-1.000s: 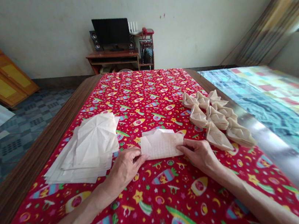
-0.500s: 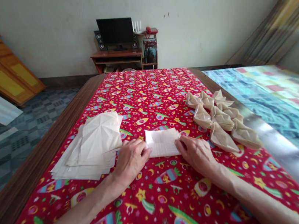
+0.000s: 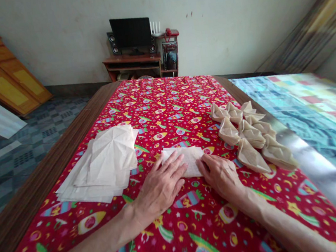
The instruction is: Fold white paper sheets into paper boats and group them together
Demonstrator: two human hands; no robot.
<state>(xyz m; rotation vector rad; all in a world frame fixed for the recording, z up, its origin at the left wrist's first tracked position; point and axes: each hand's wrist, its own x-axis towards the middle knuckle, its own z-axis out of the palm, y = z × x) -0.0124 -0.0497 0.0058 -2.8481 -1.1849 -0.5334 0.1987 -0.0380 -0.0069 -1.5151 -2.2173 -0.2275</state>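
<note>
Our L hand lies open, fingers spread on the folded lined paper sheet, which sits flat on the red printed cloth of the bench, approx mid. R hand half-curled at the sheet's R edge, can't tell if gripping. Stack of creased sheets just L; folded paper boats to R.

Two hands lie on one folded sheet of lined paper. Just beyond the right hand sit eight folded paper boats. Left of the left hand lies one stack of paper sheets, too many layered together to count. Well past the hands stand one monitor, two speakers and one red telephone.
</note>
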